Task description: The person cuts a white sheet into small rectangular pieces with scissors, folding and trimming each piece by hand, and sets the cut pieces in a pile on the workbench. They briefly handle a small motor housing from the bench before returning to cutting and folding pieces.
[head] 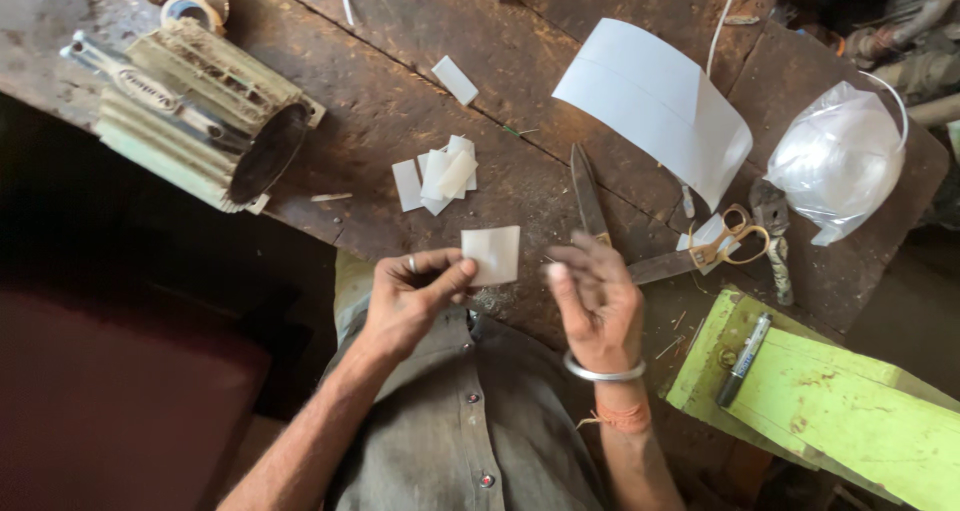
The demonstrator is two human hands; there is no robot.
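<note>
Over the wooden bench (420, 81), the left hand (410, 296) pinches a white paper piece (492, 253); the right hand (597, 306) hovers open, empty.

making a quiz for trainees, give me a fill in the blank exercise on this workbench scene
1. The left hand pinches a small white ____ of sheet material.
2. The open right hand holds ____.
3. The long metal scissors lie on the ____ wooden workbench.
4. The black marker pen lies on a ____ wooden stool.

Missing words: rectangle; nothing; brown; green
</note>
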